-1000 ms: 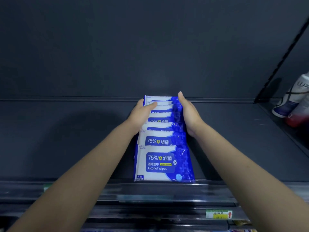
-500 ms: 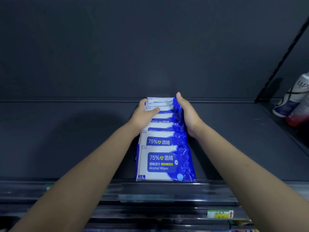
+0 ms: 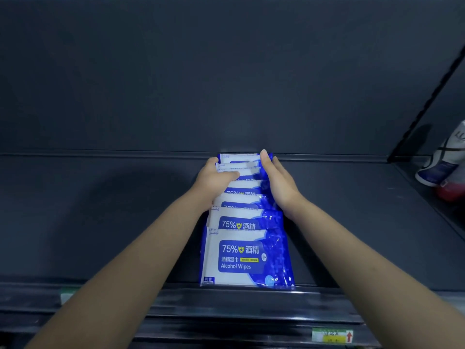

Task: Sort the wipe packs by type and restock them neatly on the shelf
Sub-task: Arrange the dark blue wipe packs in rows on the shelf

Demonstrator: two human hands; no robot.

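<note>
Straight ahead, beyond both my hands, the dark back panel [image 3: 226, 71] of the unit fills the upper view. Under my forearms lies the dark shelf [image 3: 100, 222], running well out to the left of my left hand and to the right of my right hand. Its glossy front rail [image 3: 226, 306] crosses beneath my forearms, nearer to me than either hand.

Between my forearms and hands stands a single row of alcohol wipe packs [image 3: 245, 258], blue and white, printed "75%" and "Alcohol Wipes". They overlap one behind another, from the front rail back to the foot of the back panel.

My left hand [image 3: 214, 180] grips the rear packs from their left side, with the thumb lying across their upper edges and the fingers going down the left edge. My right hand [image 3: 279, 182] is flat, its fingers straight and together. It presses against the right side of the same rear packs, and the fingertips reach the rearmost one.

Well off to the right of my right hand, past a slanted black bracket [image 3: 427, 96], a white and blue bottle [image 3: 442, 159] leans on the neighbouring shelf. Something red [image 3: 450, 192] sits just in front of it; I cannot tell what it is.

Below my right forearm, a green-and-yellow price label [image 3: 332, 335] with a red arrow sits on the edge strip.
</note>
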